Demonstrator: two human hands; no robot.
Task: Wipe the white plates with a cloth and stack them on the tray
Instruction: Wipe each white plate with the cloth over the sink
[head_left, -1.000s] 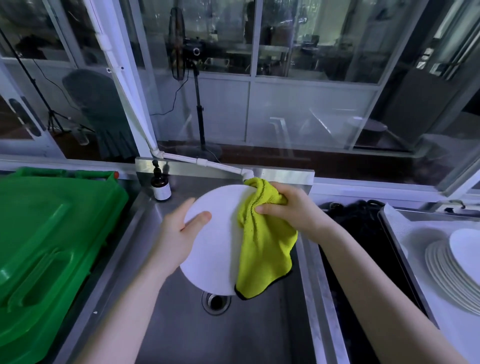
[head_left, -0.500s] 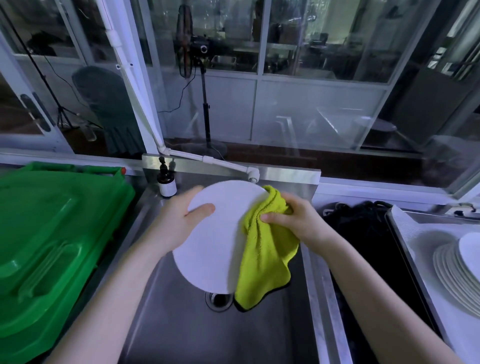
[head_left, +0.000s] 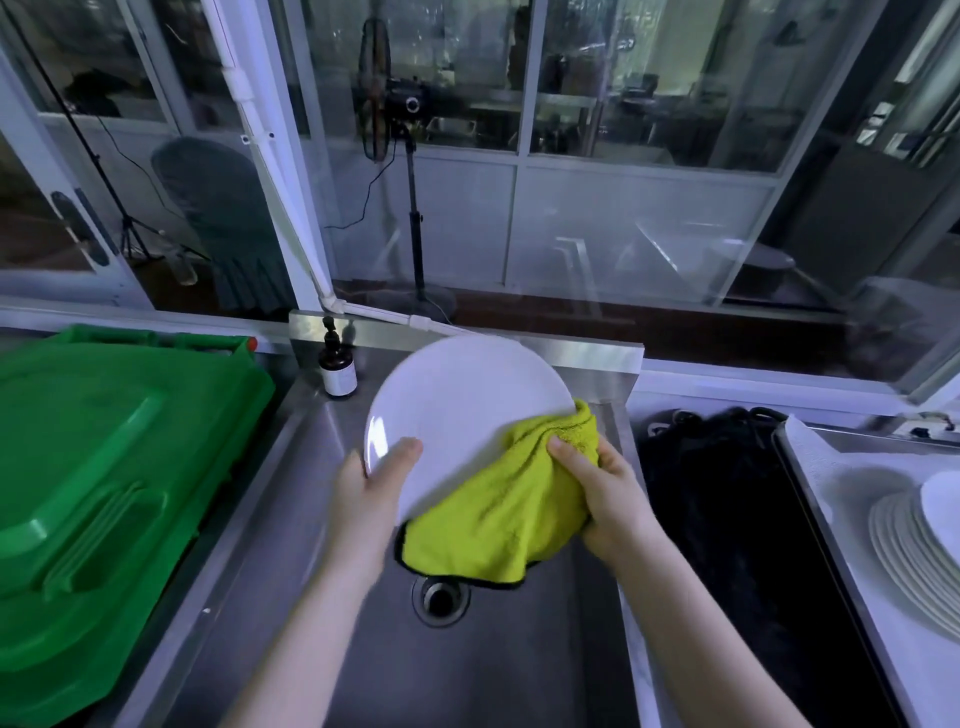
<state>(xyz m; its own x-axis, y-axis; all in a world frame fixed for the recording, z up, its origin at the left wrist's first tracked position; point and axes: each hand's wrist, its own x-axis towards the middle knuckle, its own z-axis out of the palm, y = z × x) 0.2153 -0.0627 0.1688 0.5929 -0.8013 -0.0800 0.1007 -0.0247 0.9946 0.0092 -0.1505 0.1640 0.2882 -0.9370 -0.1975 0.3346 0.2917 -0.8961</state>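
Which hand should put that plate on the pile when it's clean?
Probably the left hand: it grips the plate. The right hand is nearer the stacked plates on the right, but it holds the yellow cloth.

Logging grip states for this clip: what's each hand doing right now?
Left hand: grips the white plate at its lower left rim.
Right hand: grips the yellow-green cloth against the plate.

Head camera looks forward-down, seemingly close over the sink (head_left: 467, 675).
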